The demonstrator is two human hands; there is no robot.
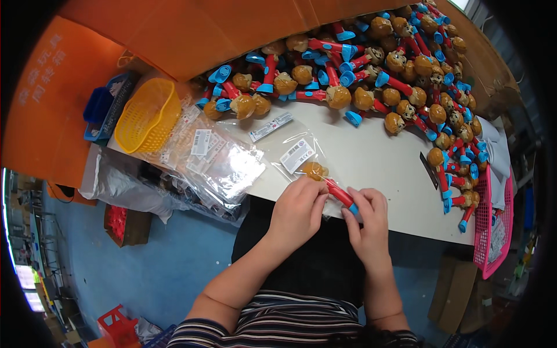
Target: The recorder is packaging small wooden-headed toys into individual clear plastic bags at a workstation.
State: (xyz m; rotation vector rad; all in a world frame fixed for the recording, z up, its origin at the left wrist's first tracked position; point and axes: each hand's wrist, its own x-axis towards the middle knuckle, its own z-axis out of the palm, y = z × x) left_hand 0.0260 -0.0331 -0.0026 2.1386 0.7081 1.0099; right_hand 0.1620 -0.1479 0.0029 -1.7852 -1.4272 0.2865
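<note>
A white rectangular worktop (371,168) carries a broad heap of plastic toys (406,64) with brown round heads, red stems and blue ends, spread along its far edge and down its right edge. An orange cardboard wall (191,29) rises behind the far edge. At the near left corner lies a loose pile of clear plastic bags with white labels (214,159), and beside it at the left edge sits a yellow perforated plastic basket (148,113). A pink mesh basket (490,232) hangs off the right edge. At the near edge, the person's left hand (299,209) pinches a clear labelled bag (299,153), fingers closed on it, while the right hand (368,217) grips the blue end of one brown-headed red toy (328,181) lying partly inside that bag.
</note>
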